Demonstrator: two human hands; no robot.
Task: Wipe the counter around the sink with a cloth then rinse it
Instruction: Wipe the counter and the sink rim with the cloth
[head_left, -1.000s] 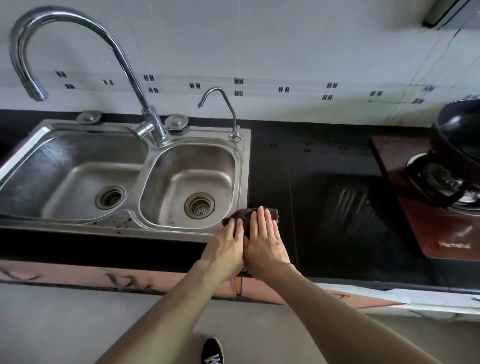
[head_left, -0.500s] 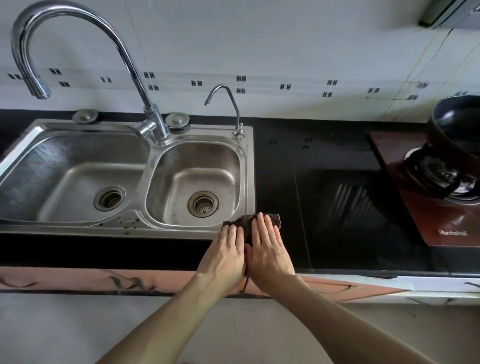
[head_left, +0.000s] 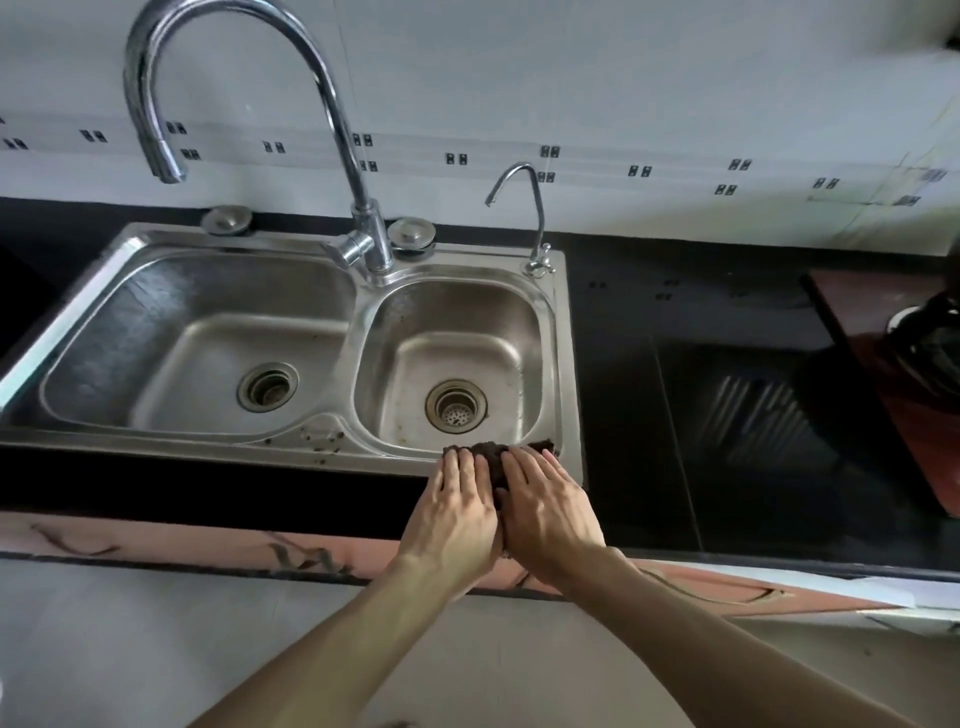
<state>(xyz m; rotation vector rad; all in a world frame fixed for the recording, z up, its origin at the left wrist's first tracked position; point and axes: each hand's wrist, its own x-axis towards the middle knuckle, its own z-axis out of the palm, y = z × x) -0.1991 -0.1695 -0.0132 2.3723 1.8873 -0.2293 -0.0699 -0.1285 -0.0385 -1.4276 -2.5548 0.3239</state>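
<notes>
A dark brown cloth (head_left: 493, 457) lies on the front rim of the steel double sink (head_left: 332, 457), at the right basin's near right corner. My left hand (head_left: 452, 514) and my right hand (head_left: 548, 506) press flat on it side by side, fingers pointing away from me. Most of the cloth is hidden under my palms; only its far edge shows. The black counter (head_left: 649, 415) runs to the right of the sink. A tall chrome tap (head_left: 343, 171) stands behind the basins, with no water running.
A small chrome tap (head_left: 535, 218) stands at the sink's back right corner. Two round metal plugs (head_left: 412, 232) rest on the back rim. A red-brown stove (head_left: 893, 395) with a black pan occupies the far right. Brown specks lie on the front rim between the basins.
Both hands have slid the cloth a little leftward, from the counter beside the sink onto the sink's front rim. The view has swung to the left.
</notes>
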